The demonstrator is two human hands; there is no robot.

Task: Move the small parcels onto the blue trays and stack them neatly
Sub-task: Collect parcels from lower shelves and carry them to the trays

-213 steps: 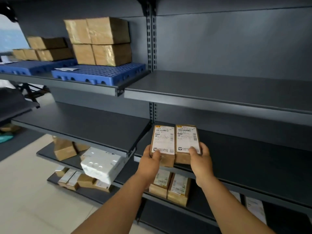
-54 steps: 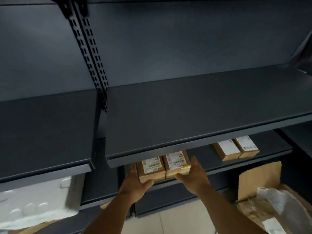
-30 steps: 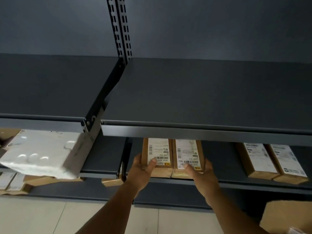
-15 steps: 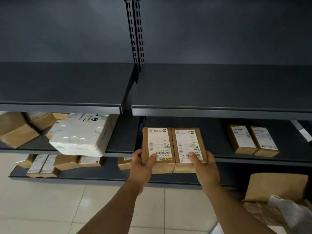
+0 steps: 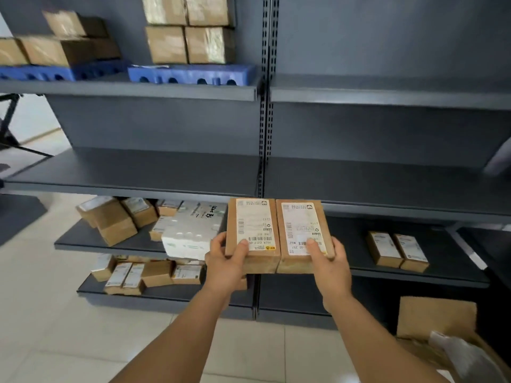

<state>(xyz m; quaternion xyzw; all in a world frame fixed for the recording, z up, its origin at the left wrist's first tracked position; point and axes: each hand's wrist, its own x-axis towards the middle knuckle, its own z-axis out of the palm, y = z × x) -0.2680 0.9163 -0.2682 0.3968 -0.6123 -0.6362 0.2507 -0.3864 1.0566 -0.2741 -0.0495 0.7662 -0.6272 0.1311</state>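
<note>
Two small brown parcels with white labels are held side by side in front of the shelves. My left hand (image 5: pixel 225 262) grips the left parcel (image 5: pixel 253 233), thumb on its label. My right hand (image 5: pixel 327 265) grips the right parcel (image 5: pixel 301 233) the same way. On the top shelf a blue tray (image 5: pixel 190 74) carries stacked brown boxes (image 5: pixel 189 29). Further left, a second blue tray (image 5: pixel 63 71) holds more boxes (image 5: pixel 63 37).
Grey metal shelving (image 5: pixel 265 106) fills the view. Two small parcels (image 5: pixel 396 251) lie on the lower right shelf. A white foam box (image 5: pixel 190 230) and several brown parcels (image 5: pixel 116 219) crowd the lower left shelves. An open carton (image 5: pixel 439 330) stands at the bottom right.
Both hands have lifted the two parcels off the lower shelf and raised them. The view has tilted up, bringing the top shelf with the blue trays into sight.
</note>
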